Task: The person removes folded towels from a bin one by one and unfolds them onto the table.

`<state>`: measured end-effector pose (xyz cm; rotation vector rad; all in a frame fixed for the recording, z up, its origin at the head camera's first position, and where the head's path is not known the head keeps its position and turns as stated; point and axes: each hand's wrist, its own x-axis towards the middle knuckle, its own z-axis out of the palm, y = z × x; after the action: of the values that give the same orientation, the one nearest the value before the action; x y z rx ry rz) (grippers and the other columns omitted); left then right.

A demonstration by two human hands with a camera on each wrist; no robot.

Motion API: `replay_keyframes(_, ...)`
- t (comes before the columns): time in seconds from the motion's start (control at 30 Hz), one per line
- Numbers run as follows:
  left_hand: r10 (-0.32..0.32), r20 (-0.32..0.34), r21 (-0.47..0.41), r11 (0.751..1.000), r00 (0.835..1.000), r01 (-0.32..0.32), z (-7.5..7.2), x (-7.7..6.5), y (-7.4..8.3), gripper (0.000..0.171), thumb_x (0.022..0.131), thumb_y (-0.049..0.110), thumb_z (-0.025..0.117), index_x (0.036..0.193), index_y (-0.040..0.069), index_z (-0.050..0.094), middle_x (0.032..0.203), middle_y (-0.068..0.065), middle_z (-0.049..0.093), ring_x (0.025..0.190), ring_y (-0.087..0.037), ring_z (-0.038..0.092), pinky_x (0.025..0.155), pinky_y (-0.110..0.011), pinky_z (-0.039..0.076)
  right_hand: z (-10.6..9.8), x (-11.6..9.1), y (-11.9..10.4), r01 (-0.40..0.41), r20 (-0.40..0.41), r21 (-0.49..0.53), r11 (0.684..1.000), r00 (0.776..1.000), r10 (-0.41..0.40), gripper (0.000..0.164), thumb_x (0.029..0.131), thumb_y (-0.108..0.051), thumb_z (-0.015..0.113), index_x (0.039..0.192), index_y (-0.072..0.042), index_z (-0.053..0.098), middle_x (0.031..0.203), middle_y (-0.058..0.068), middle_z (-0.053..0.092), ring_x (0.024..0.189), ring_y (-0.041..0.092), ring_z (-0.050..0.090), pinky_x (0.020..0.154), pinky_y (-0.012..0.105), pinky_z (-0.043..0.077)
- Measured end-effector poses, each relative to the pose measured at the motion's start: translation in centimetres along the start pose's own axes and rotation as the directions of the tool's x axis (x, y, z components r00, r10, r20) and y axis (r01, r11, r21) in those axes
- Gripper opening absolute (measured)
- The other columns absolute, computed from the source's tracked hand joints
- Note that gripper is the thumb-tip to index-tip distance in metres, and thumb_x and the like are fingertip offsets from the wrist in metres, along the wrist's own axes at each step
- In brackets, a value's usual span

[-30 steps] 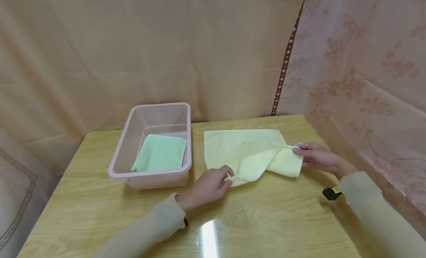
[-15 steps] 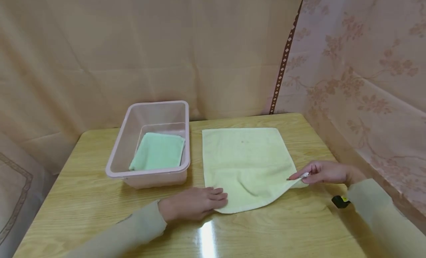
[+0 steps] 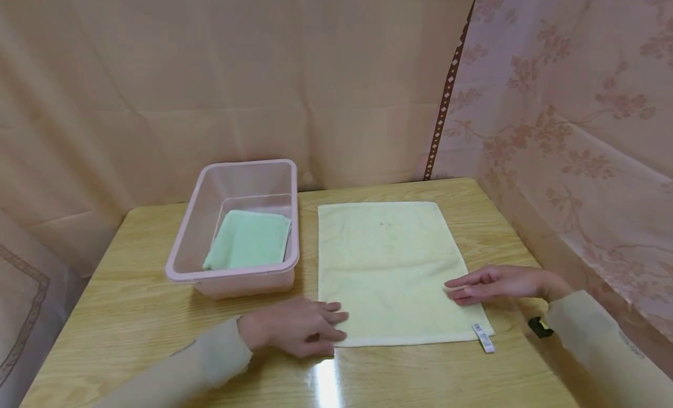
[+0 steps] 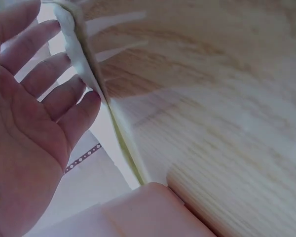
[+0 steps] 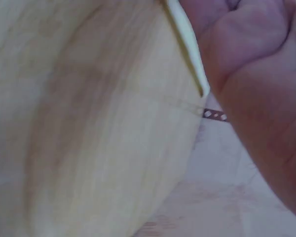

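A pale yellow towel (image 3: 389, 273) lies spread flat on the wooden table, its white label (image 3: 483, 338) sticking out at the near right corner. My left hand (image 3: 299, 327) rests at the towel's near left corner with fingers spread and relaxed. In the left wrist view, the fingertips (image 4: 91, 101) of that hand are right at the towel's edge (image 4: 81, 54). Over the towel's right side, my right hand (image 3: 499, 283) has its fingers extended and holds nothing. The right wrist view shows only the palm (image 5: 256, 44) beside the towel's edge (image 5: 190, 44); its fingertips are out of frame.
A pink plastic basin (image 3: 181, 244) stands left of the towel, with a folded mint green towel (image 3: 249, 238) inside. Beige curtains (image 3: 210, 75) hang behind the table (image 3: 147, 314), and a floral pink cloth (image 3: 589, 133) hangs along the right.
The yellow towel's folded-over near part has been pulled toward me and laid flat. My left hand let go of its corner, then my right hand released the corner with the label.
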<state>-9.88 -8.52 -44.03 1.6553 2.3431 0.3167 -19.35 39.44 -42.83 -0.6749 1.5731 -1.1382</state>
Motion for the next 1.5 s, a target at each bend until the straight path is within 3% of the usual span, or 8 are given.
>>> replay_keyframes(0.37,0.004,-0.083,0.042,0.999,0.997,-0.001,0.0,0.5,0.4,0.032,0.105,0.026,0.057,0.132,0.013,0.067,0.141,-0.007,0.060,0.133,-0.023,0.054,0.106,-0.034,0.046,0.4,0.8,-1.6,-0.068,-0.119,-0.161,0.985,0.992,0.049,0.051,0.110,-0.013,0.043,0.156,0.004,0.030,0.127,0.023,0.065,0.106,0.036,0.068,0.091,0.034,0.055)
replay_keyframes(0.57,-0.092,-0.122,0.128,0.986,0.988,0.107,0.3,0.8,0.6,0.048,0.105,0.031,0.058,0.145,0.007,0.054,0.153,-0.016,0.047,0.145,-0.033,0.038,0.117,-0.043,0.033,0.3,1.7,-1.3,-0.024,-0.214,-0.254,0.967,0.976,-0.032,0.046,0.110,-0.011,0.045,0.149,0.012,0.037,0.107,0.021,0.067,0.086,0.026,0.067,0.077,0.035,0.058)
replay_keyframes(0.67,-0.235,-0.114,0.088,0.965,0.965,0.246,0.5,1.0,0.7,0.061,0.107,0.037,0.052,0.156,0.003,0.038,0.161,-0.022,0.031,0.149,-0.038,0.026,0.118,-0.050,0.028,0.1,2.1,-1.5,-0.036,-0.335,-0.392,0.919,0.936,-0.106,0.041,0.108,-0.013,0.049,0.141,0.011,0.049,0.105,0.014,0.070,0.086,0.021,0.066,0.075,0.032,0.058)
replay_keyframes(0.83,-0.428,-0.128,-0.031,0.903,0.894,0.428,0.6,1.8,0.5,0.071,0.109,0.045,0.040,0.159,-0.001,0.023,0.165,-0.025,0.016,0.152,-0.040,0.013,0.119,-0.054,0.023,0.0,3.1,-2.4,-0.178,-0.536,-0.630,0.756,0.804,-0.258,0.040,0.106,-0.019,0.056,0.139,0.004,0.057,0.130,0.019,0.065,0.114,0.032,0.063,0.091,0.044,0.054)
replay_keyframes(0.97,-0.484,-0.133,-0.052,0.875,0.865,0.481,0.1,3.0,0.2,0.075,0.109,0.050,0.036,0.160,-0.002,0.019,0.165,-0.025,0.011,0.153,-0.040,0.008,0.121,-0.053,0.018,0.2,4.4,-3.1,-0.244,-0.577,-0.681,0.690,0.759,-0.301,0.057,0.107,-0.022,0.055,0.153,0.006,0.036,0.157,0.033,0.030,0.143,0.055,0.025,0.111,0.069,0.025)
replay_keyframes(1.13,-0.525,-0.117,-0.058,0.851,0.843,0.522,-0.4,4.4,-0.1,0.076,0.108,0.053,0.034,0.162,0.004,0.014,0.167,-0.021,0.007,0.154,-0.039,0.003,0.122,-0.055,0.014,1.6,6.8,-3.6,-0.359,-0.636,-0.642,0.678,0.743,-0.209,0.073,0.109,-0.041,0.045,0.161,-0.001,0.013,0.163,0.032,-0.004,0.145,0.055,-0.017,0.106,0.079,-0.009)
replay_keyframes(1.3,-0.554,-0.062,-0.061,0.832,0.830,0.551,-0.5,5.8,-0.5,0.073,0.108,0.054,0.032,0.164,0.011,0.014,0.168,-0.018,0.005,0.154,-0.037,0.000,0.122,-0.055,0.012,2.7,9.0,-3.3,-0.458,-0.649,-0.645,0.612,0.751,-0.122,0.079,0.107,-0.054,0.039,0.163,-0.006,0.011,0.163,0.032,-0.007,0.146,0.055,-0.015,0.105,0.079,-0.009)
replay_keyframes(1.5,-0.604,0.006,-0.082,0.794,0.797,0.603,-0.8,6.9,-0.9,0.070,0.108,0.055,0.030,0.164,0.018,0.013,0.169,-0.017,0.002,0.154,-0.034,-0.003,0.123,-0.052,0.010,2.9,10.2,-3.2,-0.489,-0.633,-0.597,0.636,0.774,0.001,0.087,0.104,-0.062,0.038,0.163,-0.007,0.007,0.162,0.033,-0.014,0.146,0.056,-0.015,0.104,0.080,-0.009)
